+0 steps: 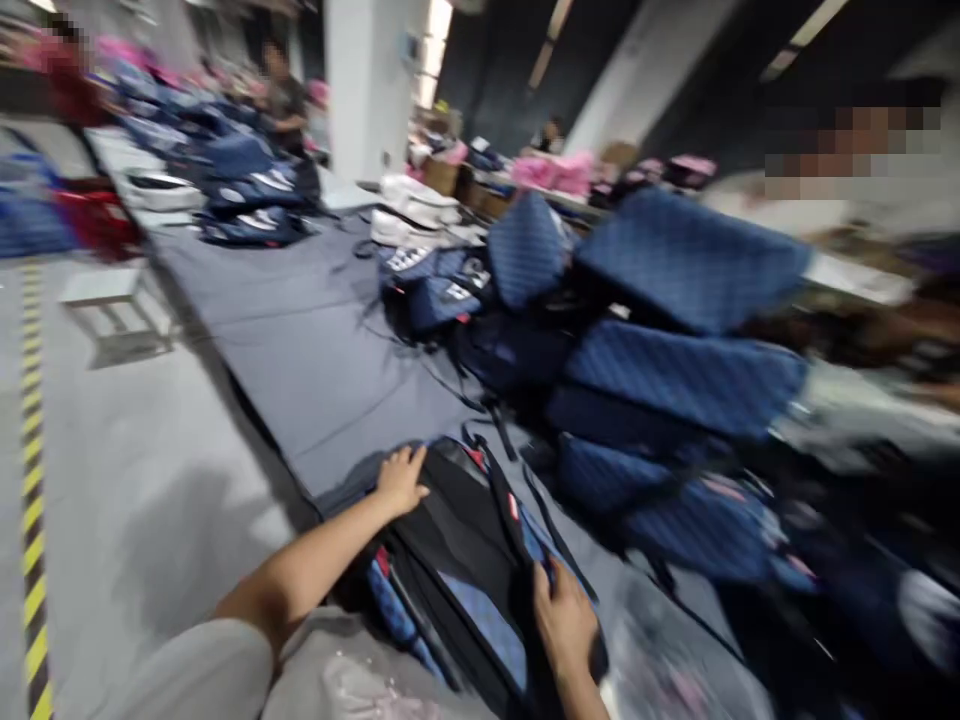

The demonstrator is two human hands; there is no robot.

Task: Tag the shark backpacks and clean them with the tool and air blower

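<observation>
A dark backpack (465, 560) is pinned flat on the table (300, 350) by the open left hand (400, 480) and gripped by the right hand (564, 622), its lower end cut off, the blue bag pile (675, 380) blurred.

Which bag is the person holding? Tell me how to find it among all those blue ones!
Follow the long grey table to its near end, closest to the camera. There lies a backpack with the left hand flat on its top and the right hand gripping its edge. Unlike the heap of quilted blue bags behind, it is mostly black.
</observation>
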